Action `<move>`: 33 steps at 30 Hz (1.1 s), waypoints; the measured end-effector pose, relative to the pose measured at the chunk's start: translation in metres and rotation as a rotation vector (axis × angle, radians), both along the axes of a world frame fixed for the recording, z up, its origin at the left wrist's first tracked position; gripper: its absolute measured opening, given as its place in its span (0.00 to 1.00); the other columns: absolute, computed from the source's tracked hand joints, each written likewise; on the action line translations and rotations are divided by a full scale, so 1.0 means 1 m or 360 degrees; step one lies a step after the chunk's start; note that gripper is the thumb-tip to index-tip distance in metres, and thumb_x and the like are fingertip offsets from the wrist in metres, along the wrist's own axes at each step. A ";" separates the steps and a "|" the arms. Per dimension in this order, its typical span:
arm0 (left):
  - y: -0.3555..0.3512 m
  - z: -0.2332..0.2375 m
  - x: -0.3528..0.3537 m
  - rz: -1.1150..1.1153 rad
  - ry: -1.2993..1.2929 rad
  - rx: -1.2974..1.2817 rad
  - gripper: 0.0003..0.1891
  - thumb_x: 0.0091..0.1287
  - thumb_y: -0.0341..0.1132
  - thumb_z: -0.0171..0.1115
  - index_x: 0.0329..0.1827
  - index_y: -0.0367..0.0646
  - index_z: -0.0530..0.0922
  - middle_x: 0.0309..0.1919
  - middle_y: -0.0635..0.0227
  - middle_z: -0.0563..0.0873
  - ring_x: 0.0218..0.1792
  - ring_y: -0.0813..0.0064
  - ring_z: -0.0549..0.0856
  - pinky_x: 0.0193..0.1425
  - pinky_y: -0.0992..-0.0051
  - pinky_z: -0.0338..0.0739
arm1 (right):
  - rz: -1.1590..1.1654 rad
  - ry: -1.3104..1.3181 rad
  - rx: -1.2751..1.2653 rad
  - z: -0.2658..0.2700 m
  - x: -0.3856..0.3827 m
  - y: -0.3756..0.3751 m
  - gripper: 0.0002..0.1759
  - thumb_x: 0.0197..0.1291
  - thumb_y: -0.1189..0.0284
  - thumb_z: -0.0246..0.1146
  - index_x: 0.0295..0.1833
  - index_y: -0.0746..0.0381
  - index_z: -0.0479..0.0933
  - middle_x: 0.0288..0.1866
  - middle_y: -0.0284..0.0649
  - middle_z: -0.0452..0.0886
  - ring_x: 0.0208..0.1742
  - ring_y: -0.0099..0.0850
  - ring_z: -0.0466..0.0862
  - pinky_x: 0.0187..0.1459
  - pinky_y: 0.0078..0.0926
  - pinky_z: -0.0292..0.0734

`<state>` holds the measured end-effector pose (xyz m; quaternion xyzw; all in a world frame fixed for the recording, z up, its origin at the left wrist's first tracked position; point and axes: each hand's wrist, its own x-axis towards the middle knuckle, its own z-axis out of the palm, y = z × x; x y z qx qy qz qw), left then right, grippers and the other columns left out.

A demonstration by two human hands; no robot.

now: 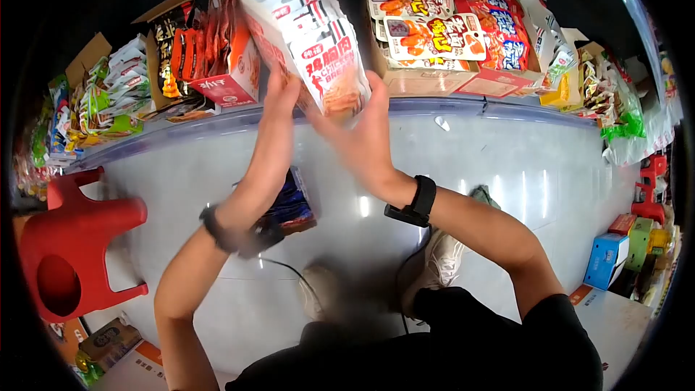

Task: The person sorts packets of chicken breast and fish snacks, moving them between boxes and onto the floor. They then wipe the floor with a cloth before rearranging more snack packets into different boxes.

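A white carton (265,27) packed with white-and-red chicken breast snack packets (333,65) is between my hands at the shelf's front edge, tilted so that the packets face me. My left hand (282,95) presses along the carton's left side. The lower right end is gripped by my right hand (365,141), blurred by motion, its thumb up beside the front packet. Just left of the carton stands a red box (230,88) of red snack packets. To its right, a brown carton (423,81) carries white-and-orange snack pouches (433,38).
More snack boxes line the shelf, whose clear plastic edge (463,106) curves across. A red stool (79,235) stands at left. A box with blue packets (293,203) sits on the floor near my shoes (443,261). A blue box (605,261) is at right.
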<state>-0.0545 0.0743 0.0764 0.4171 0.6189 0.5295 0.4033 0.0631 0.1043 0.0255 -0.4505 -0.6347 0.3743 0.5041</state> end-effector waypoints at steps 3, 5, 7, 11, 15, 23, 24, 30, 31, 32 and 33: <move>0.045 -0.008 0.002 -0.0121 -0.0476 -0.0029 0.28 0.78 0.51 0.39 0.74 0.44 0.64 0.67 0.65 0.75 0.67 0.72 0.74 0.73 0.68 0.62 | 0.0009 -0.0172 0.0162 0.003 0.007 0.000 0.47 0.51 0.73 0.72 0.72 0.73 0.52 0.64 0.60 0.64 0.67 0.54 0.66 0.69 0.42 0.61; 0.060 -0.003 0.004 -0.0365 -0.0706 -0.0024 0.27 0.78 0.51 0.38 0.72 0.44 0.66 0.66 0.67 0.76 0.67 0.74 0.74 0.73 0.68 0.62 | 0.0085 -0.0223 0.0221 -0.001 0.016 -0.001 0.48 0.53 0.73 0.70 0.73 0.74 0.49 0.68 0.62 0.61 0.70 0.56 0.63 0.72 0.43 0.57; 0.068 0.001 0.013 -0.0384 -0.0693 -0.0027 0.26 0.77 0.52 0.39 0.70 0.48 0.67 0.62 0.67 0.80 0.63 0.75 0.79 0.68 0.73 0.68 | 0.0165 -0.0280 0.0281 -0.004 0.026 -0.004 0.48 0.54 0.74 0.67 0.75 0.75 0.47 0.71 0.64 0.57 0.73 0.58 0.59 0.74 0.44 0.53; 0.085 -0.024 0.014 -0.0289 -0.0857 0.0107 0.27 0.76 0.53 0.41 0.71 0.48 0.65 0.59 0.64 0.81 0.59 0.71 0.82 0.65 0.72 0.73 | 0.0294 -0.0356 0.0228 0.002 0.041 -0.016 0.48 0.56 0.76 0.64 0.76 0.76 0.44 0.73 0.65 0.53 0.75 0.57 0.56 0.76 0.44 0.50; 0.106 -0.042 0.015 -0.0156 -0.0943 0.0230 0.25 0.78 0.51 0.40 0.67 0.47 0.72 0.60 0.68 0.82 0.58 0.75 0.81 0.65 0.74 0.70 | 0.0289 -0.0420 0.0115 0.001 0.046 -0.040 0.42 0.57 0.77 0.63 0.75 0.71 0.51 0.67 0.60 0.62 0.70 0.49 0.63 0.72 0.41 0.58; -0.037 -0.026 -0.007 -0.0348 0.0217 0.0385 0.28 0.75 0.33 0.51 0.76 0.33 0.59 0.74 0.54 0.65 0.76 0.67 0.61 0.78 0.68 0.52 | 0.1322 -0.0826 -0.0847 -0.097 0.054 -0.103 0.43 0.59 0.63 0.68 0.73 0.69 0.57 0.53 0.48 0.76 0.47 0.39 0.82 0.43 0.38 0.81; -0.070 -0.020 -0.013 -0.0291 0.0487 0.0322 0.26 0.72 0.30 0.54 0.72 0.33 0.63 0.69 0.54 0.70 0.72 0.66 0.66 0.76 0.67 0.55 | 0.1396 -0.0872 -0.0893 -0.111 0.052 -0.109 0.44 0.59 0.60 0.68 0.73 0.70 0.56 0.49 0.48 0.78 0.45 0.41 0.83 0.44 0.38 0.81; -0.214 -0.096 -0.040 0.0467 0.0620 -0.0309 0.27 0.60 0.21 0.57 0.64 0.37 0.64 0.57 0.57 0.71 0.60 0.62 0.71 0.64 0.63 0.66 | 0.1637 -0.1164 -0.1080 -0.100 0.031 -0.104 0.35 0.63 0.60 0.62 0.66 0.71 0.59 0.44 0.53 0.81 0.43 0.48 0.84 0.43 0.43 0.79; -0.225 -0.114 -0.042 0.0520 0.0512 -0.0469 0.29 0.61 0.21 0.57 0.66 0.38 0.63 0.57 0.58 0.71 0.60 0.63 0.72 0.63 0.63 0.67 | 0.1601 -0.1151 -0.1022 -0.111 0.029 -0.106 0.32 0.63 0.62 0.62 0.64 0.71 0.59 0.43 0.55 0.81 0.43 0.50 0.84 0.43 0.44 0.79; -0.232 -0.131 -0.044 0.0417 0.0307 -0.0574 0.30 0.61 0.21 0.58 0.69 0.40 0.62 0.58 0.58 0.71 0.61 0.63 0.72 0.63 0.64 0.68 | 0.1571 -0.1137 -0.0965 -0.120 0.026 -0.109 0.30 0.63 0.64 0.61 0.62 0.71 0.60 0.43 0.57 0.81 0.44 0.52 0.83 0.43 0.46 0.78; -0.235 -0.145 -0.045 0.0312 0.0097 -0.0669 0.32 0.62 0.21 0.59 0.71 0.41 0.61 0.59 0.59 0.71 0.61 0.64 0.72 0.63 0.64 0.69 | 0.1588 -0.1136 -0.0949 -0.119 0.021 -0.109 0.30 0.63 0.64 0.61 0.62 0.71 0.60 0.43 0.57 0.81 0.44 0.52 0.83 0.43 0.46 0.78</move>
